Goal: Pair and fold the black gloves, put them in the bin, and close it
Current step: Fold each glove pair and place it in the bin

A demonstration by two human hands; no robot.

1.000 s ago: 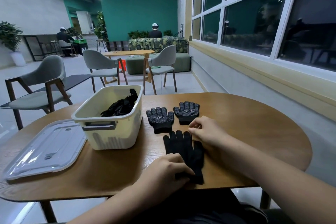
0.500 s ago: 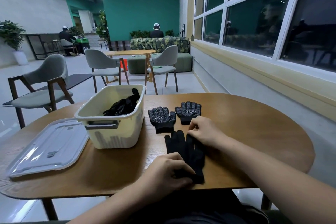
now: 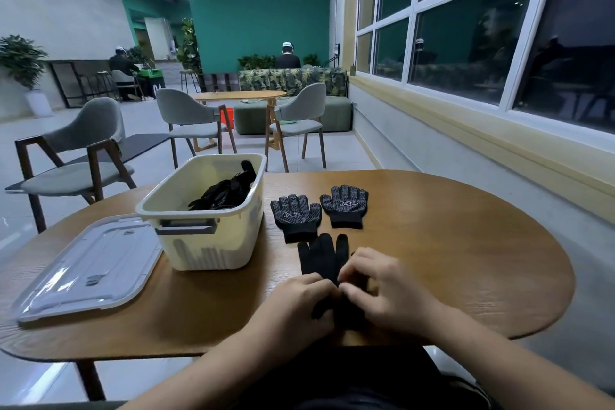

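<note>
A stacked pair of black gloves [image 3: 322,260] lies fingers away from me near the table's front edge. My left hand [image 3: 299,304] grips its cuff end. My right hand [image 3: 379,289] pinches the gloves' middle with curled fingers, close beside the left. Beyond them two dotted black gloves lie palm up side by side, one on the left [image 3: 294,217] and one on the right [image 3: 345,206]. The cream bin [image 3: 213,243] stands open to the left with black gloves [image 3: 226,193] inside. Its grey lid [image 3: 90,263] lies flat further left.
The round wooden table [image 3: 449,260] has bare surface to the right of the gloves. Grey chairs [image 3: 80,156] stand behind the table. A window wall runs along the right. People sit far back in the room.
My right hand has slid from the gloves' fingertips back toward me to their middle, next to my left hand. The camera view shifted slightly.
</note>
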